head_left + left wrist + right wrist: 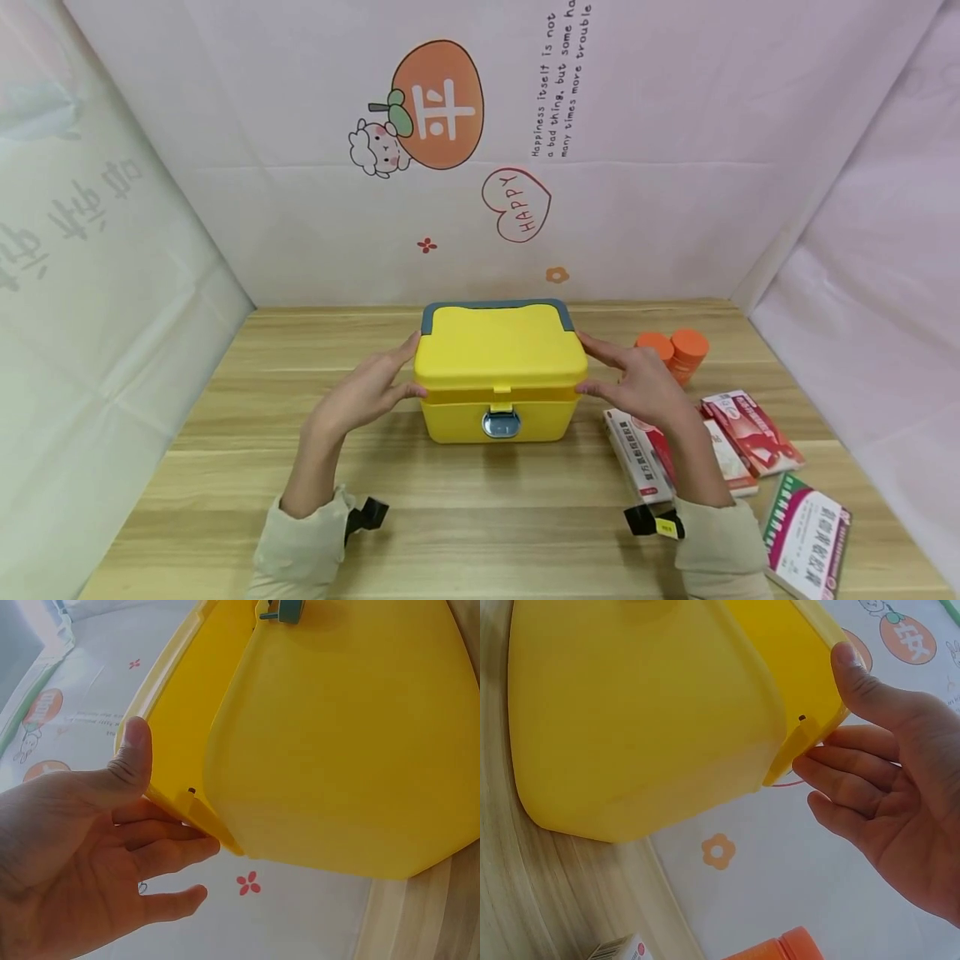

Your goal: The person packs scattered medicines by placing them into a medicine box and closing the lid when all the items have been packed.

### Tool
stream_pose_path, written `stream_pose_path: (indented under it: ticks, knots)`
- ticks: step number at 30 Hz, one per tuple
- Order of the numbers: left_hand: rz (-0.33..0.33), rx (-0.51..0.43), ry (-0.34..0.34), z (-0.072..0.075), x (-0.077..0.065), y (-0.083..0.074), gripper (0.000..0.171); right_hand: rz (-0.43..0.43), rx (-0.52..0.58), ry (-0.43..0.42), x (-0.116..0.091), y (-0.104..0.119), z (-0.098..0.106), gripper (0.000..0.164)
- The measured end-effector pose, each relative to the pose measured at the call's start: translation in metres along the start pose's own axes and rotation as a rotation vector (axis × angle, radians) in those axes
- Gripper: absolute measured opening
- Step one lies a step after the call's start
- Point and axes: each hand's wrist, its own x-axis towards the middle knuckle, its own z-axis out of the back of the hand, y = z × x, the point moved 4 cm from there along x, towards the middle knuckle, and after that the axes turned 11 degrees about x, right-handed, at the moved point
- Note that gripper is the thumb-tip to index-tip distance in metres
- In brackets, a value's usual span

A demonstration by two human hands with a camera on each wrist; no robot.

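Pinching a yellow plastic lid (501, 346) at its two sides, the left hand (366, 387) and the right hand (637, 379) each have the thumb on the edge and fingers opposite, the left little finger standing apart. The lid is partly raised over its yellow plastic box-shaped base (453, 423) on the wood-grain tabletop (450, 517), its blue-grey latch (501, 423) unfastened. The step seems to be swinging the lid, up or down I cannot tell; the next move likely calls for both sides moving evenly.
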Motion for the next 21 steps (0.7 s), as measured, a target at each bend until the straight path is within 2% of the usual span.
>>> stream_pose_path:
  ticks: [5,10,17,21]
  knots:
    - [-0.002,0.013,-0.022,0.005,0.000,-0.001,0.083,0.027,0.010,-0.020,0.000,0.006,0.001,0.073]
    - [0.026,0.007,-0.053,0.009,0.001,-0.003,0.075,0.060,0.033,-0.050,-0.001,0.010,0.004,0.068]
    - [0.058,0.012,-0.101,0.016,0.004,-0.004,0.069,0.030,0.026,-0.071,0.001,0.012,0.009,0.065]
    - [0.060,0.013,-0.118,0.020,0.006,-0.004,0.067,0.012,0.067,-0.090,0.004,0.014,0.011,0.061]
